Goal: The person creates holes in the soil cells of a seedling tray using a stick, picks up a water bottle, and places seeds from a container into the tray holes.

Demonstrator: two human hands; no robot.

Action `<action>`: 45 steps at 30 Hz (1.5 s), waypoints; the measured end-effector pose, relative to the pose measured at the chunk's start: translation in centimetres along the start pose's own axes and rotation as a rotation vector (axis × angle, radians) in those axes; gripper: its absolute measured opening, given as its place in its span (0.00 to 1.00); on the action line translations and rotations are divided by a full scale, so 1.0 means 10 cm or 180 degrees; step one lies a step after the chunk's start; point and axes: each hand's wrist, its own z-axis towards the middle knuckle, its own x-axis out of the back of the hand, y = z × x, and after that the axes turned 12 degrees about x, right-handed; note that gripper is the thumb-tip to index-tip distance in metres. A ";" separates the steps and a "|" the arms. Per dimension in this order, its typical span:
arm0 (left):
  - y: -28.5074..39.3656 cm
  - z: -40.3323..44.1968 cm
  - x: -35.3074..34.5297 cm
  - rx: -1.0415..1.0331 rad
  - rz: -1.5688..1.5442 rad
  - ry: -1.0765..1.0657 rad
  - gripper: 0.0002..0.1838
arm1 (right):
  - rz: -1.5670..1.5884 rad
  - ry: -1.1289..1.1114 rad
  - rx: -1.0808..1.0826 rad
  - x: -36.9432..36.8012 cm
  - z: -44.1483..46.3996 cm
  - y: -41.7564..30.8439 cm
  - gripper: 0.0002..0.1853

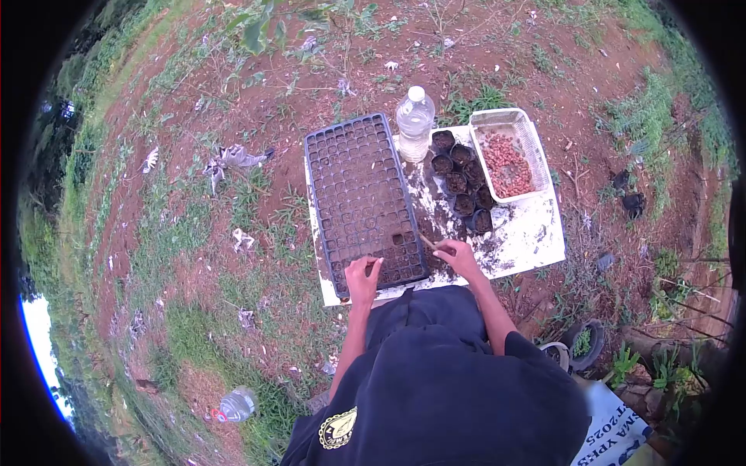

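Observation:
Over the near left part of a black seedling tray (318,202) filled with soil is my left hand (363,278), its fingers closed in a pinch; anything between them is too small to make out. Beside the tray's right edge, my right hand (457,256) grips a thin stick (427,241) that points toward the tray. One cell near the stick looks darker and deeper than those around it. Small black pots (456,183) of soil stand in a cluster right of the tray. A white basket (534,155) holds reddish-pink seeds or pellets (507,163).
A clear bottle (416,124) with a white cap stands behind the pots. The white board (536,241) under everything carries spilled soil. Grass and red earth surround it. Another bottle (237,405) lies on the ground at lower left, and a tyre (587,344) is at right.

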 end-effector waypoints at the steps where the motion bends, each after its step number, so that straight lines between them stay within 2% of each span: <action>1: -0.01 0.00 -0.04 -0.0088 -0.0247 0.0197 0.08 | -0.0914 -0.0666 -0.0005 0.04 0.00 0.16 0.08; 2: -0.02 0.01 -0.06 -0.0177 -0.0500 0.0386 0.08 | -0.2056 -0.0731 0.0755 0.05 -0.03 0.30 0.10; 4: 0.05 -0.01 0.06 0.0145 -0.0083 -0.0074 0.08 | -0.1053 -0.0065 0.0139 -0.03 0.00 0.24 0.10; 5: 0.03 0.00 0.06 0.0311 -0.0155 -0.0111 0.08 | -0.0740 0.0381 0.0043 -0.05 0.00 0.18 0.10; 7: -0.04 -0.01 -0.02 0.0440 -0.0228 -0.0192 0.08 | -0.0861 0.0435 0.0028 -0.07 0.02 0.18 0.10; 9: -0.03 0.00 -0.08 0.0038 -0.0526 0.0403 0.12 | -0.1033 0.0378 -0.0109 -0.05 0.07 0.21 0.10; 10: 0.04 0.01 -0.06 -0.0007 -0.0544 0.0382 0.12 | -0.1074 0.0368 -0.0225 -0.04 0.09 0.19 0.11; 12: 0.22 -0.04 0.07 0.1061 -0.0709 -0.0379 0.16 | -0.1262 0.0622 0.0150 -0.05 0.13 0.19 0.12; 13: 0.10 -0.01 0.01 0.0784 -0.0679 -0.0317 0.18 | -0.1280 0.0645 0.0144 -0.03 0.17 0.15 0.12; 16: 0.00 0.03 -0.03 0.0760 -0.0331 -0.0246 0.20 | -0.1137 0.1021 0.0487 0.15 0.30 -0.02 0.10; 18: 0.08 0.01 0.01 0.0775 -0.0215 -0.0200 0.23 | -0.1450 0.1709 0.0852 0.38 0.48 -0.19 0.08; 20: 0.11 0.00 0.05 0.0781 0.0139 0.0027 0.24 | -0.1440 0.2347 0.0641 0.69 0.71 -0.25 0.07; 22: 0.07 0.03 0.09 0.0945 0.0397 -0.0199 0.21 | -0.1920 0.2659 0.0716 1.06 0.89 -0.01 0.08; 23: -0.02 0.05 0.05 0.0489 0.0271 -0.0088 0.19 | -0.1934 0.2660 0.0719 1.25 0.94 0.19 0.08; 24: -0.08 0.06 0.03 0.0032 0.0144 0.0028 0.18 | -0.2122 0.2355 0.0468 1.44 0.97 0.43 0.07; 25: -0.09 0.07 0.07 -0.0385 0.0440 -0.0001 0.13 | -0.2299 0.2049 0.0219 1.56 1.00 0.59 0.07; 26: -0.11 0.08 0.07 -0.0394 0.0426 0.0006 0.13 | -0.2308 0.2056 0.0232 1.64 1.05 0.65 0.07; 28: -0.15 0.10 0.05 0.0208 -0.0497 -0.0260 0.14 | -0.2709 0.1367 -0.0308 1.74 1.13 0.77 0.08; 30: -0.11 0.09 0.06 0.0336 -0.0800 -0.0234 0.17 | -0.2889 0.1334 -0.0442 1.71 1.19 0.82 0.09; 32: 0.00 0.06 0.14 0.1369 -0.1446 -0.0602 0.15 | -0.3092 0.1169 -0.0677 1.66 1.24 0.79 0.10; 33: 0.03 0.07 0.17 0.1373 -0.1453 -0.0599 0.15 | -0.3018 0.1228 -0.0789 1.64 1.26 0.78 0.09; 36: 0.09 0.10 0.25 0.1115 0.0064 -0.0606 0.16 | -0.3235 0.1189 -0.1031 1.59 1.27 0.74 0.09; 37: 0.09 0.08 0.24 0.1126 0.0068 -0.0600 0.16 | -0.3229 0.1176 -0.1029 1.58 1.28 0.73 0.09; 39: 0.07 0.04 0.20 0.0235 -0.0059 0.0049 0.19 | -0.3156 0.1228 -0.1129 1.57 1.29 0.70 0.08; 43: 0.01 0.04 0.16 0.0063 -0.0095 0.0200 0.19 | -0.3403 0.1077 -0.1002 1.57 1.28 0.66 0.08; 45: 0.01 0.04 0.16 0.0195 -0.0115 0.0006 0.19 | -0.3374 0.1057 -0.0920 1.57 1.28 0.70 0.08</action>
